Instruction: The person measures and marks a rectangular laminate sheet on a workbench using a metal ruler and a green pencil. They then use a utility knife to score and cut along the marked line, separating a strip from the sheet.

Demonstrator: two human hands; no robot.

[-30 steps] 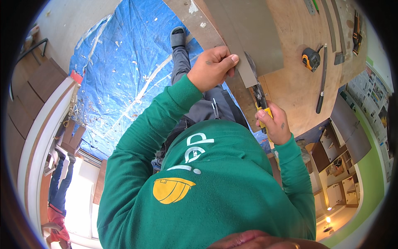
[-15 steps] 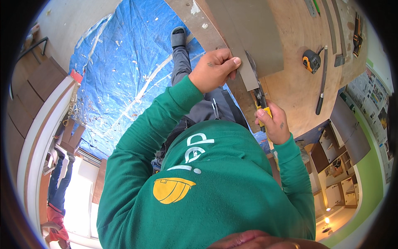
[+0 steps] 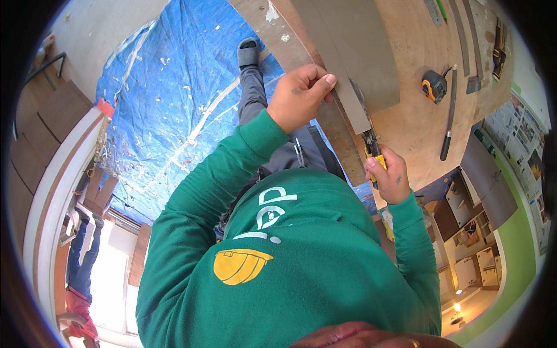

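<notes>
My left hand (image 3: pixel 301 95) is closed, with thumb and fingers pinching the near edge of a narrow grey-brown strip (image 3: pixel 351 107). This strip lies along a larger grey-brown sheet (image 3: pixel 368 55) on the wooden worktable. At the strip's near end, my right hand (image 3: pixel 391 177) is wrapped round a hand tool (image 3: pixel 371 141) with a yellow-and-black handle and a dark metal head. The head meets the end of the strip; a dark part of it shows beyond the strip's far side. Its exact kind is not clear.
On the worktable (image 3: pixel 415 130) to the right lie a tape measure (image 3: pixel 434 86), a long thin black-handled tool (image 3: pixel 449 124) and a utility knife (image 3: pixel 498 49). Blue sheeting (image 3: pixel 185 75) with scraps covers the floor. A person in red and dark blue (image 3: pixel 80 272) stands lower left.
My right hand and the tool have shifted slightly right and down. The strip's near end has moved a little the same way. My left hand has barely moved.
</notes>
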